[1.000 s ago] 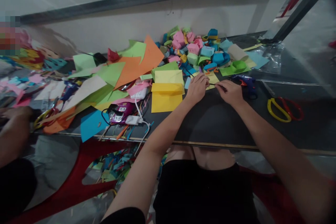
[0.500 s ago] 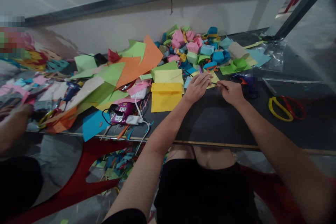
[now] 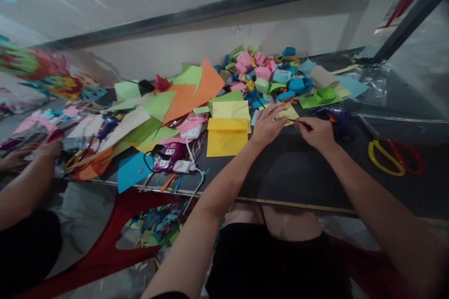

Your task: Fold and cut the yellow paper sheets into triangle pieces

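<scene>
My left hand [image 3: 267,125] lies on a small yellow paper sheet [image 3: 289,113] on the dark table [image 3: 298,173], fingers pressed flat and pointing right. Close beside it my right hand [image 3: 316,131] is closed in a pinch on a thin dark tool [image 3: 298,122] whose tip touches the same sheet. Only a corner of the sheet shows past my fingers. A stack of yellow paper [image 3: 227,130] lies just left of my left hand.
Loose coloured sheets [image 3: 164,103] cover the table's left half; folded paper pieces [image 3: 266,72] are heaped at the back. Yellow and red scissors [image 3: 394,161] lie at the right, a blue glue gun [image 3: 338,119] behind my right hand, a plug and cables [image 3: 175,159] near the front edge. Another person's arm [image 3: 24,182] works at the left.
Both hands have stayed on the yellow sheet with only slight finger shifts. The camera tipped up a little. The other person's arm at the left has moved slightly.
</scene>
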`<state>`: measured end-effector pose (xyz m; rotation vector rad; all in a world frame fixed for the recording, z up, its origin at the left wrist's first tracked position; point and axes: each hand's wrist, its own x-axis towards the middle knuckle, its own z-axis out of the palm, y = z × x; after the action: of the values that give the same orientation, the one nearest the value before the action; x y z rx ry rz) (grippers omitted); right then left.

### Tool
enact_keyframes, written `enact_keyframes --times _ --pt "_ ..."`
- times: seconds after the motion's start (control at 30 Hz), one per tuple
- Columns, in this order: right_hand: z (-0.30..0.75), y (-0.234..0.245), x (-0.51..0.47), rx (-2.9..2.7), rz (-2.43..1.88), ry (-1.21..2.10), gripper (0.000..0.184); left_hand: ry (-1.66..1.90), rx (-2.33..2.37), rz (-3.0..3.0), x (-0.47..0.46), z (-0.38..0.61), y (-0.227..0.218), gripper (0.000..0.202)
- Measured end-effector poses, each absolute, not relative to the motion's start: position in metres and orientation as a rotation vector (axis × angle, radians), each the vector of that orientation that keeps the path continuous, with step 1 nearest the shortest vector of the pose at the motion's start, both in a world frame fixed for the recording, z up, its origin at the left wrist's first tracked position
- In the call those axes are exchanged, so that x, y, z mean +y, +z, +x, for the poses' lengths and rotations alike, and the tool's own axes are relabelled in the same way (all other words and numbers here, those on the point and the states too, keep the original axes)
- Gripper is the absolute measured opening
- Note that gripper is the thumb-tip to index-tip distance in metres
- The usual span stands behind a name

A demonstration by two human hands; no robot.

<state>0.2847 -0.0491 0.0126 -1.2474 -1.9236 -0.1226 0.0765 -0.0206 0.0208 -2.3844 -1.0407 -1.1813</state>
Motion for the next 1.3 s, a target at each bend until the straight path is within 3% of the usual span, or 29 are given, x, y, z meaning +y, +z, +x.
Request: enact_keyframes --times 0.33,0.77,1.3 --pt "0.282 0.010 -0.047 -1.983 -1.431 -0.184 0.030 -0.702 -1.248 -2.493 -0.039 0.084 0.040 0.024" --pt "0.280 0.011 -0.048 -2.036 -1.464 -0.192 0.025 -0.819 -1.221 -2.463 -0.033 0.089 0.030 0.025" --pt "0.274 0.015 -0.047 -2.085 -1.440 -0.168 0.026 -0.557 -1.264 -2.561 -0.031 0.092 0.027 0.040"
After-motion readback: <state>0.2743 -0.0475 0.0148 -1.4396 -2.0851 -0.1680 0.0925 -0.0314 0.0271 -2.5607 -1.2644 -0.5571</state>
